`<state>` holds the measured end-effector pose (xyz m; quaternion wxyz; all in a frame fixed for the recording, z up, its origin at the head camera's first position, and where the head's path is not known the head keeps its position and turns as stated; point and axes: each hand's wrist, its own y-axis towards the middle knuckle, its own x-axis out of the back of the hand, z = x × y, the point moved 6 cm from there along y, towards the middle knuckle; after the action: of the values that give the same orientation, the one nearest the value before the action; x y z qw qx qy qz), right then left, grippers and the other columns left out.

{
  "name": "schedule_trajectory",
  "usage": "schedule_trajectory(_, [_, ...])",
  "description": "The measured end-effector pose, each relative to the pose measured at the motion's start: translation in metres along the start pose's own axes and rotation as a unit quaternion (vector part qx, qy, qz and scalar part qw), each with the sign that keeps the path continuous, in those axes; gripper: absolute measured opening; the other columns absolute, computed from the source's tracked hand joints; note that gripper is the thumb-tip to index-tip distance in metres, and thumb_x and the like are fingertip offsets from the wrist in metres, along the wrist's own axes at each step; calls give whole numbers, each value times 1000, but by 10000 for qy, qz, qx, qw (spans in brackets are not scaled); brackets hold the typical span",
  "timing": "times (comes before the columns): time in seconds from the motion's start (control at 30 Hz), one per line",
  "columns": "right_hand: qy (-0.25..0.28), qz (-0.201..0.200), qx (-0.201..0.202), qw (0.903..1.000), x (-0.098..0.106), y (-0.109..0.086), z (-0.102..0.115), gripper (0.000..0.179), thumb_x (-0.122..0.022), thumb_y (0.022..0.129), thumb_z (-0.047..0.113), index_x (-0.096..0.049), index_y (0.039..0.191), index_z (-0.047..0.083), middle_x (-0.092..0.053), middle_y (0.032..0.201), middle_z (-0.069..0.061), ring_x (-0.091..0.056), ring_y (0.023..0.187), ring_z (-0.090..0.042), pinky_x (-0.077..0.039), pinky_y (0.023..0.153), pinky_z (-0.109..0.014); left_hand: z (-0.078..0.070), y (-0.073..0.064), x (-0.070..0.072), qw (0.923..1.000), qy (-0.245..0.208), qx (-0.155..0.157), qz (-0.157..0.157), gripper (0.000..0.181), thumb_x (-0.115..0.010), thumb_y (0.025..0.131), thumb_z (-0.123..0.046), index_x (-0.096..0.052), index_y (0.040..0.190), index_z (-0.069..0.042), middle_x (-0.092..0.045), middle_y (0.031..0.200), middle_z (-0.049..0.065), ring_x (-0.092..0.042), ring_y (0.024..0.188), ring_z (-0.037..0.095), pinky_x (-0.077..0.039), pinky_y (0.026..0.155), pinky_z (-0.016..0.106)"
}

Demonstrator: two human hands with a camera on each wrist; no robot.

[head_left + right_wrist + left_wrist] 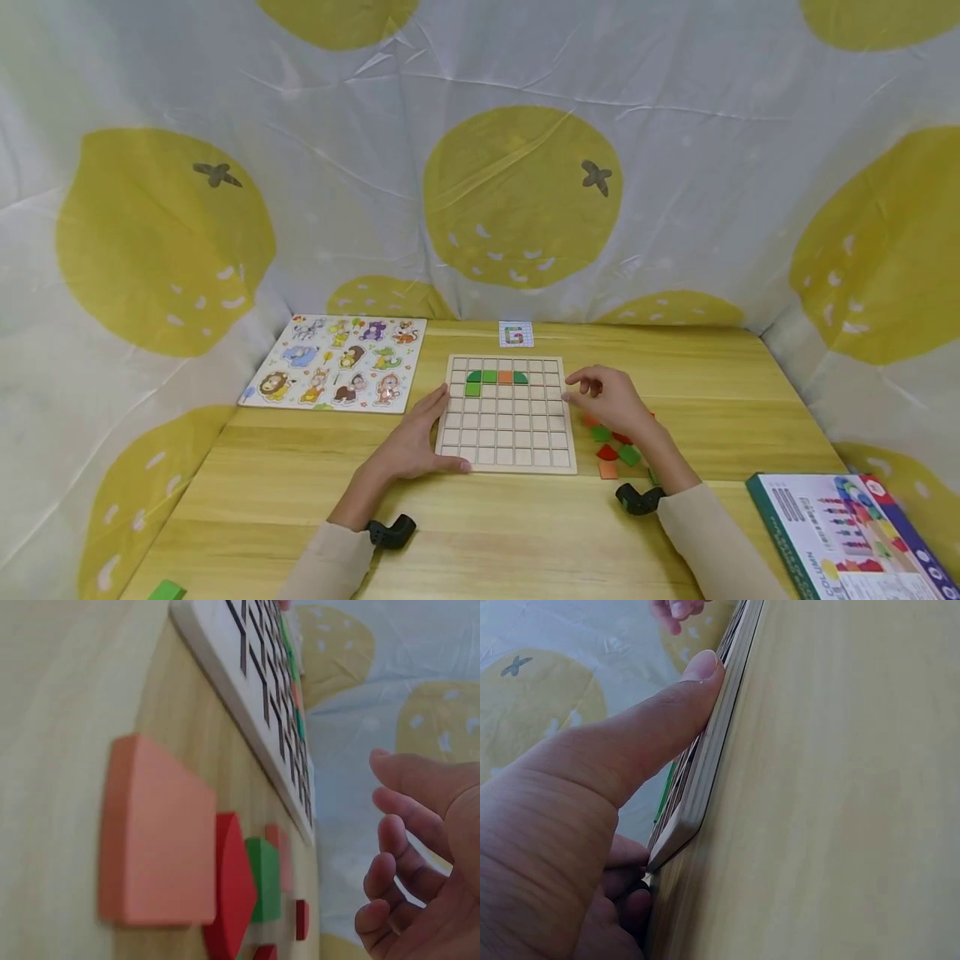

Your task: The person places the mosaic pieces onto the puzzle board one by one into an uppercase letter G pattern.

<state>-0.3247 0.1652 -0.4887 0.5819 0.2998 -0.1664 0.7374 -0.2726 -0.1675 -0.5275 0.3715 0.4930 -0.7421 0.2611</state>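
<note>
A wooden grid board (506, 437) lies flat on the table. In its second row sit a green rounded piece (474, 377), a green square (489, 377), an orange square (506, 377) and another green rounded piece (521, 378); one more green square (472, 389) sits below at the left. My left hand (411, 442) holds the board's near left corner, thumb (703, 667) on the near edge and fingers along the left side. Beside the board's right edge, my right hand (611, 400) hovers with loosely bent fingers, holding nothing. Under it lie loose red, green and orange pieces (607, 470).
A small pattern card (516, 334) lies behind the board. At the left is an animal puzzle board (341, 364); a printed box (847, 533) lies at the front right. A green block (167, 590) is at the front left edge. Lemon-print cloth (525, 75) encloses the table.
</note>
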Motion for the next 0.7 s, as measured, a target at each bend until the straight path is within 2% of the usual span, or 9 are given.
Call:
schedule_trajectory(0.17, [111,-14,-161,9998,5,-11,-11,24,-81,90,22,-76,111,11,-60,88,-3,-53,78,-21,-46,62,-26,0,0,0,10000,-14,-41,-35,134,-88,66,-68,-24,163,-3,-15,174,8,-18,159,35,-26,126,55])
schedule_trajectory(0.33, [324,121,-373,9987,7,-20,-24,25,-80,92,23,-75,113,10,-59,91,-5,-51,77,-21,-45,59,-25,0,0,0,10000,-12,-3,-27,134,-88,66,-68,-23,163,-3,-14,174,7,-17,160,35,-26,126,55])
schedule_trajectory(0.53, [-64,208,-304,9993,8,-26,-36,28,-82,90,26,-77,112,9,-63,90,-3,-52,75,-16,-44,62,-23,-1,0,1,10000,5,-3,-6,134,-88,66,-68,-23,163,-3,-15,174,9,-16,160,35,-25,126,55])
schedule_trajectory(0.7, [-219,232,-427,9986,10,-28,-45,32,-83,89,28,-77,113,8,-65,90,-1,-55,79,-17,-48,66,-22,-1,0,1,10000,2,-31,-9,133,-88,66,-67,-23,163,-3,-15,174,9,-16,160,36,-25,126,56])
